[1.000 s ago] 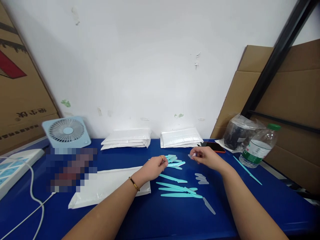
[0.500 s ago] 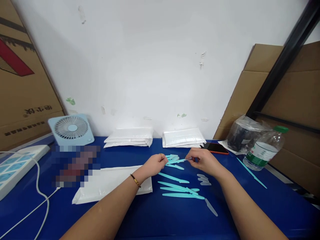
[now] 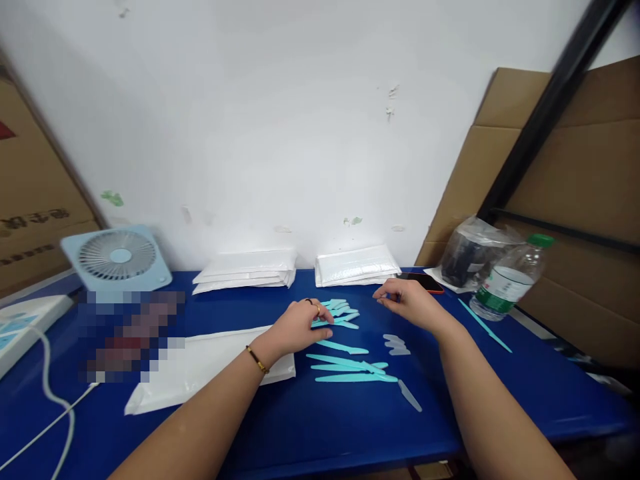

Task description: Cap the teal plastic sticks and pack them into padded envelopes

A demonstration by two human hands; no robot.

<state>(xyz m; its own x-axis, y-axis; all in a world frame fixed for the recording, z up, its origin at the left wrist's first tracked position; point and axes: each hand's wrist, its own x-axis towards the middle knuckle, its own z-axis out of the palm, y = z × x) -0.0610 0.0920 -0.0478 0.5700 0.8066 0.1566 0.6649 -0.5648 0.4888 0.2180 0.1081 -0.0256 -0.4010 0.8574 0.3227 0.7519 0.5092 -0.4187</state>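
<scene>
My left hand (image 3: 300, 327) is open, fingers spread, over the near edge of a pile of turquoise eyebrow razors (image 3: 345, 313); it partly hides the pile. To the right my right hand (image 3: 407, 303) hovers above the table, fingers loosely bent and a small gap beside the thumb, with nothing visible between them. Several more turquoise razors (image 3: 350, 378) lie loosely side by side nearer to me. Small clear blade caps (image 3: 396, 345) sit together below my right hand. Another clear cap (image 3: 410, 396) lies at the end of the nearest razor.
A white padded mailer (image 3: 200, 363) lies left, beneath my left forearm. Two mailer stacks (image 3: 245, 270) (image 3: 355, 265) stand by the wall. A phone (image 3: 425, 283), bottle (image 3: 505, 283) and single razor (image 3: 484, 325) are right; a fan (image 3: 120, 257) and power strip (image 3: 30, 327) left.
The razor held between both hands has been let go at the pile. My left hand has opened and my right hand has drawn apart from it. The view has shifted slightly.
</scene>
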